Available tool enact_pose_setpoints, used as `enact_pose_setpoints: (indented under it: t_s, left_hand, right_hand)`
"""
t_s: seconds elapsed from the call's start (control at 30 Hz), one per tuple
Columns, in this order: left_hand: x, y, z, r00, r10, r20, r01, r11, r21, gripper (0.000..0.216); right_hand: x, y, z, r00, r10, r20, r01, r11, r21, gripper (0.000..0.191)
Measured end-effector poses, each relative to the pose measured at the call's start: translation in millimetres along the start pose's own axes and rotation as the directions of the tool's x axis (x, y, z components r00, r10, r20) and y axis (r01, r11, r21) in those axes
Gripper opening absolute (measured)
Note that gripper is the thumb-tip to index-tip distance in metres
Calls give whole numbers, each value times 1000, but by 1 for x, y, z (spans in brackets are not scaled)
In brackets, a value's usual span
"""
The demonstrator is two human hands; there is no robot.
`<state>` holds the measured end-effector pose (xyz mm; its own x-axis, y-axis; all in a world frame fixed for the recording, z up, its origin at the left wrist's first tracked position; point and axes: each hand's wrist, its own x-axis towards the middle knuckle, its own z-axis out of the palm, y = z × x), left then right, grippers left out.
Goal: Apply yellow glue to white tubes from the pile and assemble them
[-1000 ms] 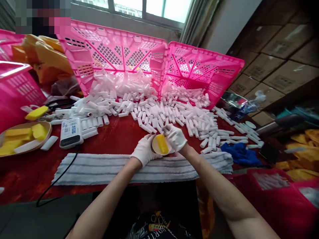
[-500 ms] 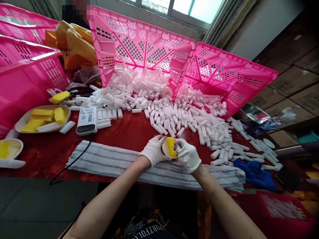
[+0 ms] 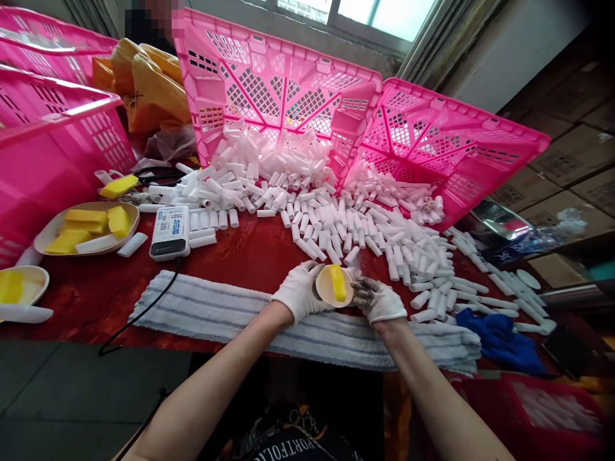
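Note:
My left hand (image 3: 298, 291), in a white glove, is closed round a small cream dish (image 3: 327, 291) with a yellow sponge strip (image 3: 337, 282) standing in it. My right hand (image 3: 379, 299), also gloved and smudged grey, is curled beside the dish's right edge, fingers pinched at something thin I cannot make out. Both hands hover over a striped grey towel (image 3: 216, 314) on the red table (image 3: 250, 253). A large spread of white plastic tubes (image 3: 336, 218) lies just beyond the hands.
Two tipped pink crates (image 3: 269, 96) spill tubes at the back; more pink crates (image 3: 52, 128) stand at left. A dish of yellow sponges (image 3: 86, 227), a white device with a cable (image 3: 170, 230), a blue cloth (image 3: 500, 330) and cardboard boxes (image 3: 571, 153) surround the table.
The view shifted left and down. My right hand drew back from over the dish to its right side, and the dish tilted so the sponge strip shows edge-on.

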<state>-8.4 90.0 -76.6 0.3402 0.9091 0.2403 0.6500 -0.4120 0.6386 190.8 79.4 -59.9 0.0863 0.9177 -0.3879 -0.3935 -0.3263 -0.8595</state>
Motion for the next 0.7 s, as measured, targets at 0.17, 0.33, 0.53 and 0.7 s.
enact_pose_setpoints:
  t_s: [0.17, 0.33, 0.53, 0.7]
  left_hand:
    - [0, 2, -1, 1000, -3, -6, 3, 1000, -17, 93]
    - [0, 4, -3, 1000, -27, 4, 27, 999, -28, 91]
    - [1, 2, -2, 1000, -18, 7, 18, 999, -50, 92]
    - [1, 1, -3, 1000, -16, 18, 16, 999, -38, 89]
  right_hand:
    - [-7, -3, -2, 996, 40, -76, -42, 999, -18, 15]
    - [-12, -11, -27, 998, 67, -10, -67, 997, -33, 22]
    - [-22, -33, -25, 967, -236, -100, 203, 944, -260, 27]
    - [-22, -65, 28, 879, -424, 220, 453, 598, -661, 28]
